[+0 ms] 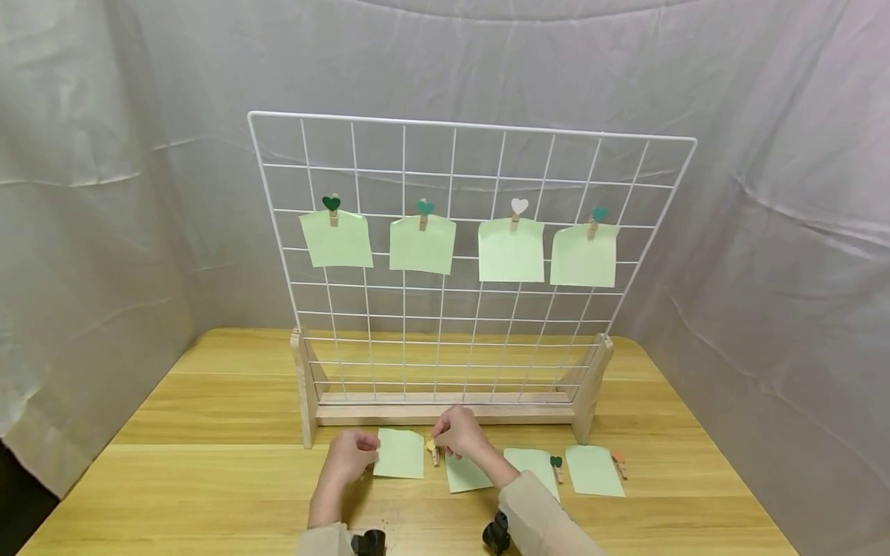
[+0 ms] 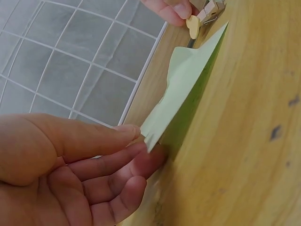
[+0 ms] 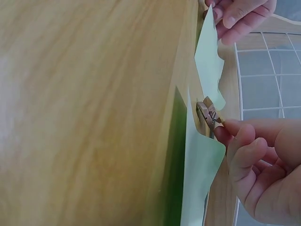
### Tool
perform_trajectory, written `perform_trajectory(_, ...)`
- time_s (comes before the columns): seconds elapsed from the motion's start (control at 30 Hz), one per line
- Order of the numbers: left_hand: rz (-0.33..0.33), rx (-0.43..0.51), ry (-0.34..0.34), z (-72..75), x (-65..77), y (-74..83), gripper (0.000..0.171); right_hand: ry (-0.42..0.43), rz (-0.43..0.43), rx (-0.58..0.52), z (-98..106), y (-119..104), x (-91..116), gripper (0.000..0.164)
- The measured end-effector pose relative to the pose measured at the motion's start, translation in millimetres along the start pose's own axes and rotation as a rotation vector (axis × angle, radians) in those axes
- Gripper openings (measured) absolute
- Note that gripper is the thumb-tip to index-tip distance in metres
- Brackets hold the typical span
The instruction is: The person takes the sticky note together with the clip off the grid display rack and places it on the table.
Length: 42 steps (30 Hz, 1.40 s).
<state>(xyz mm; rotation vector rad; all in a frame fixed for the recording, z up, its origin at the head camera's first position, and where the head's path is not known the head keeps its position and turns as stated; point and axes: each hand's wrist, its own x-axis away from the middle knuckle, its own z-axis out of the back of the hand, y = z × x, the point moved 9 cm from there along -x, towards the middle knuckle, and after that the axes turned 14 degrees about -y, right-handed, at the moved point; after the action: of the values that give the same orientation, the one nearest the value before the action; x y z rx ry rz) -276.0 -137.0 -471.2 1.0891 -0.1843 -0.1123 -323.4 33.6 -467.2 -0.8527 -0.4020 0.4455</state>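
Note:
My left hand (image 1: 352,454) pinches the left edge of a pale green paper (image 1: 402,454) between thumb and fingers. In the left wrist view that paper (image 2: 181,84) tilts up off the wood at the held side. My right hand (image 1: 460,432) pinches the yellow top of a small wooden clothespin (image 1: 434,455), just right of the same paper. The clothespin's wooden legs (image 3: 207,110) point away from the fingers in the right wrist view. A second green sheet (image 1: 464,475) lies under the right wrist and is partly hidden by it.
A white wire grid (image 1: 473,309) on a wooden stand (image 1: 445,415) rises behind the hands, with several green papers (image 1: 511,251) clipped on by heart clothespins. To the right lie two more sheets, one by a dark-green-heart clothespin (image 1: 557,467), the other by an orange-topped clothespin (image 1: 620,463).

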Motion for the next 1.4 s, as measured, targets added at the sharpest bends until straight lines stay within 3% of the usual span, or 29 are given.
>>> perform_trajectory(0.37, 0.045, -0.04, -0.007, 2.5, 3.3, 3.2, 0.015, -0.004, 0.006, 0.013, 0, 1, -1, 0.006)
perform_trajectory(1.2, -0.058, -0.087, 0.043, 20.5, 3.2, 28.8, 0.014, -0.036, 0.062, 0.027, 10, -28, -2, 0.011)
perform_trajectory(1.4, -0.077, -0.123, 0.072, 26.4, 0.7, 37.1, 0.015, -0.015, 0.098, 0.076, 14, -41, -2, 0.011)
